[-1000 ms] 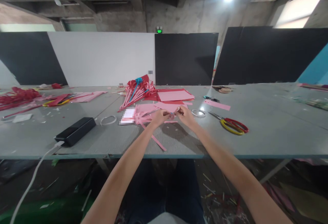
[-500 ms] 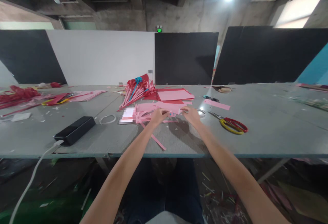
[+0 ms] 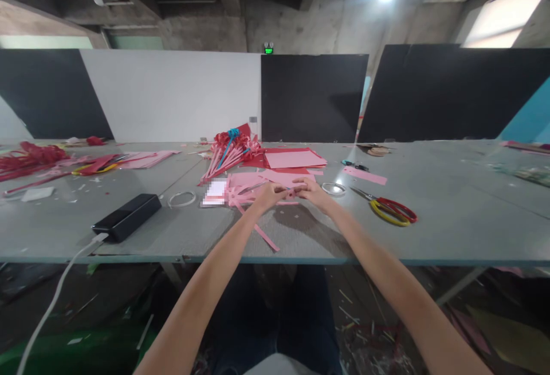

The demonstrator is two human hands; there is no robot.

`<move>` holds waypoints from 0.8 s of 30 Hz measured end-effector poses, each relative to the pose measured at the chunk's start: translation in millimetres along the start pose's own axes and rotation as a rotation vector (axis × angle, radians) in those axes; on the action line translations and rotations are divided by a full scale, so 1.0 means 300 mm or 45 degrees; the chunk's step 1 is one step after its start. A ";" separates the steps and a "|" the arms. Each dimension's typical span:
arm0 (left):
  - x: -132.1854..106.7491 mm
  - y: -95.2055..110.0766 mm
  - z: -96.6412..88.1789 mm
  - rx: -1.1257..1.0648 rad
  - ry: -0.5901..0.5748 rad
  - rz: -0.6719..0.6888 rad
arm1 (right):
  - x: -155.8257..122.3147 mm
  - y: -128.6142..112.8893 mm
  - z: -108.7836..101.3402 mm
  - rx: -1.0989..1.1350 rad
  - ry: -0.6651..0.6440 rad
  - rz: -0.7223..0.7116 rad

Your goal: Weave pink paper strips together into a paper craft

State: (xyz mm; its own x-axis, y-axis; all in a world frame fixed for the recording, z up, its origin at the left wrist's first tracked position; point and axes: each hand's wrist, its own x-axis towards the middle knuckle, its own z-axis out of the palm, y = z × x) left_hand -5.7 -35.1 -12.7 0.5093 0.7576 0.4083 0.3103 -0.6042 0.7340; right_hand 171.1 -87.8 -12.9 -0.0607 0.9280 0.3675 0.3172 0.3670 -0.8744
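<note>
My left hand [image 3: 270, 194] and my right hand [image 3: 313, 192] meet over the middle of the table, fingertips almost touching. Pinched between them is a small pink paper piece [image 3: 291, 193], largely covered by the fingers. Both hands are closed on it. Behind and left of them lie pink paper sheets [image 3: 244, 179] and pink cut strips, one strip [image 3: 267, 238] pointing toward the table's front edge. A clear ring-shaped coil [image 3: 333, 189] rests just right of my right hand. Farther right are scissors [image 3: 392, 211] with red and yellow handles.
A black box-shaped device [image 3: 126, 217] with a white cable stands at left, near another clear coil [image 3: 181, 198]. Toward the back are a bundle of pink paper sticks [image 3: 223, 157], stacked red and pink sheets [image 3: 296, 159], small scissors [image 3: 354, 165] and a pink strip [image 3: 365, 176].
My right hand has moved left, closer to my left hand, and the pink paper between them is now less exposed. The clear coil beside my right hand shows more fully.
</note>
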 end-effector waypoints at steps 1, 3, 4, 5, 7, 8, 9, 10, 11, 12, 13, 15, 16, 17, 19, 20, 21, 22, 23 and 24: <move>0.001 -0.001 0.000 0.015 0.004 0.002 | -0.002 -0.003 0.001 0.008 -0.001 0.002; 0.001 0.000 0.000 0.046 0.001 0.010 | -0.003 -0.003 0.002 0.044 0.019 0.005; 0.000 0.002 0.000 0.044 0.005 0.006 | -0.002 0.000 0.002 0.068 0.029 0.002; -0.002 0.005 0.000 0.036 0.009 0.000 | 0.000 0.003 0.003 0.090 0.040 -0.005; -0.005 0.012 0.000 0.006 0.016 -0.017 | 0.005 0.011 0.004 0.112 0.059 -0.019; -0.006 0.015 0.001 -0.014 0.020 -0.024 | 0.007 0.016 0.005 0.115 0.058 -0.028; -0.007 0.017 0.001 -0.039 0.021 -0.031 | 0.008 0.019 0.005 0.113 0.055 -0.042; -0.008 0.019 0.000 -0.066 0.018 -0.040 | 0.009 0.022 0.005 0.104 0.051 -0.065; -0.008 0.020 -0.001 -0.096 0.010 -0.049 | 0.010 0.025 0.005 0.087 0.048 -0.098; -0.008 0.020 -0.002 -0.127 -0.002 -0.060 | 0.009 0.027 0.006 0.069 0.046 -0.137; -0.007 0.020 -0.004 -0.159 -0.019 -0.073 | 0.009 0.028 0.006 0.053 0.047 -0.177; -0.005 0.020 -0.009 -0.228 -0.059 -0.111 | 0.009 0.031 0.006 0.044 0.052 -0.234; -0.004 0.021 -0.012 -0.263 -0.082 -0.138 | 0.009 0.032 0.006 0.051 0.056 -0.250; -0.003 0.022 -0.015 -0.295 -0.110 -0.174 | 0.009 0.033 0.006 0.061 0.060 -0.258; -0.002 0.026 -0.018 -0.357 -0.173 -0.255 | 0.008 0.034 0.006 0.060 0.067 -0.271; -0.002 0.029 -0.019 -0.387 -0.196 -0.291 | 0.007 0.034 0.006 0.047 0.071 -0.283; -0.002 0.031 -0.019 -0.416 -0.204 -0.321 | 0.005 0.032 0.005 0.029 0.074 -0.298; -0.003 0.033 -0.019 -0.445 -0.203 -0.342 | 0.003 0.031 0.005 0.010 0.072 -0.314; -0.003 0.035 -0.018 -0.479 -0.195 -0.358 | 0.001 0.029 0.004 -0.008 0.069 -0.332; -0.003 0.036 -0.018 -0.511 -0.188 -0.372 | -0.002 0.026 0.004 -0.027 0.065 -0.353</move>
State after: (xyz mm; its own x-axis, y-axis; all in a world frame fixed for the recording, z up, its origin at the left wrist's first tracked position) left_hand -7.0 -41.0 -2.3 0.5644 0.8200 0.0954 0.1391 -0.2084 0.9681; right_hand 172.4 -85.3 -20.4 -0.1003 0.7880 0.6074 0.3150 0.6043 -0.7319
